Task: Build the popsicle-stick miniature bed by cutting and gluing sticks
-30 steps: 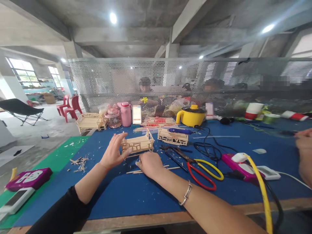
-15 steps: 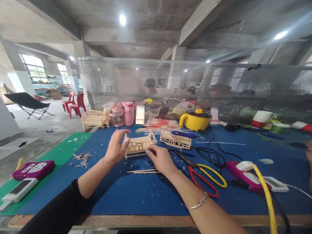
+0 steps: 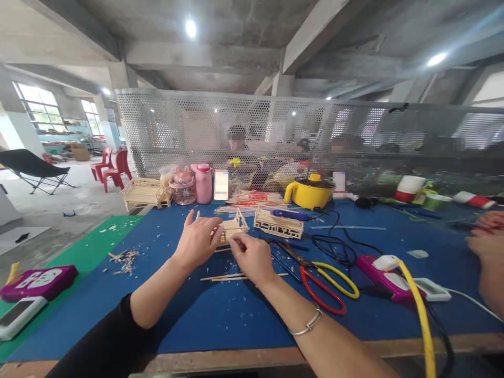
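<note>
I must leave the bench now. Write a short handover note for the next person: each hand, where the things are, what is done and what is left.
Left hand: holds the small wooden stick model from its left side, just above the blue mat.
Right hand: fingertips pinch at the model's front edge.
Things: loose sticks lie on the mat right below the hands; red and yellow scissors to the right; a second model frame behind.
Done: the model has a base and rails.
Left: it looks unfinished; how much more it needs cannot be told.
</note>
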